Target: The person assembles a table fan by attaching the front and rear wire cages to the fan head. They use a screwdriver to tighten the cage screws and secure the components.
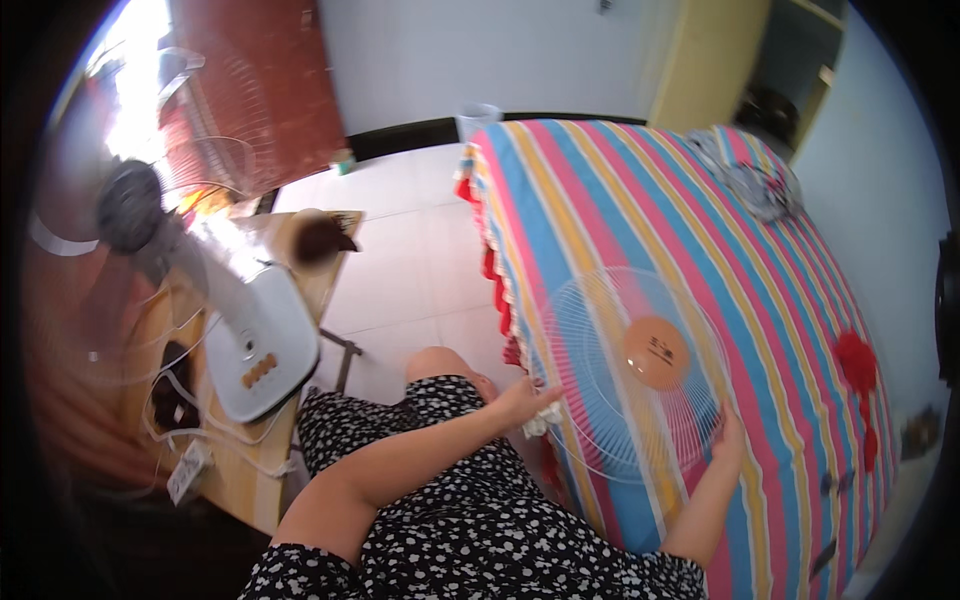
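Holding a round wire fan cover (657,352) over the striped bed (620,190), I have my right hand (731,438) curled on its right edge, while my left hand (522,403) pinches a crumpled white cloth (544,420) at the left edge. I can't tell whether the cover touches the bed. With the cloth bunched against the rim, my left grip could slip, I think, and tip the cover; pressing unevenly might bend its thin wires. On my left, a loose white cord (280,469) near the fan stand (265,340) could snag my arm and drag things off the table (252,494). Farther off, a pale bin (478,120) stands by the wall (480,50); its contents don't show.
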`<state>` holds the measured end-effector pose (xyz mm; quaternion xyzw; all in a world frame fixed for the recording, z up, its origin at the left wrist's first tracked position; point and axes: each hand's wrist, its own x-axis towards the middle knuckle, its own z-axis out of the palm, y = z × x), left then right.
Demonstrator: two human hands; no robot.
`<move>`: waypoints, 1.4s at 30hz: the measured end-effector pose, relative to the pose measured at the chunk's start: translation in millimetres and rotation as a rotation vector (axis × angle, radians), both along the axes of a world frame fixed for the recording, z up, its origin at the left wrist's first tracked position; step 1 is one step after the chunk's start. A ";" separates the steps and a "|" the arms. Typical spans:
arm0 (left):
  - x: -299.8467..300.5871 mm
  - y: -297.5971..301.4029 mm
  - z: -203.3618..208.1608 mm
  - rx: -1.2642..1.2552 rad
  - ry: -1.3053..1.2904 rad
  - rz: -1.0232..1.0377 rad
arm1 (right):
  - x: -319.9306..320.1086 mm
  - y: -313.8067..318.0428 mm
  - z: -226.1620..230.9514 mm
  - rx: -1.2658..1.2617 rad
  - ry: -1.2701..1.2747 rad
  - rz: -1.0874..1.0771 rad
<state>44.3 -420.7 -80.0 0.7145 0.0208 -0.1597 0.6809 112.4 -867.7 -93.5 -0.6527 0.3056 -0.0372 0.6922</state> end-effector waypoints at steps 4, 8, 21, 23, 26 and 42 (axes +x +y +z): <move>-17.6 16.1 38.0 0.165 -0.191 0.099 | -5.0 44.1 36.4 -0.090 -0.050 0.109; -51.8 49.9 98.4 0.273 -0.329 0.211 | 23.8 75.7 48.0 -0.066 -0.207 0.083; -179.4 167.4 122.5 0.432 -0.311 0.541 | 16.4 264.5 115.6 0.532 -0.460 0.445; -189.3 172.3 118.6 0.455 -0.294 0.540 | 13.2 280.8 129.6 0.573 -0.428 0.435; -197.6 179.2 110.2 0.480 -0.285 0.542 | 11.9 293.2 136.5 0.627 -0.350 0.310; -65.4 55.9 28.5 0.345 -0.211 0.124 | 20.3 91.1 86.0 -0.403 -0.413 0.045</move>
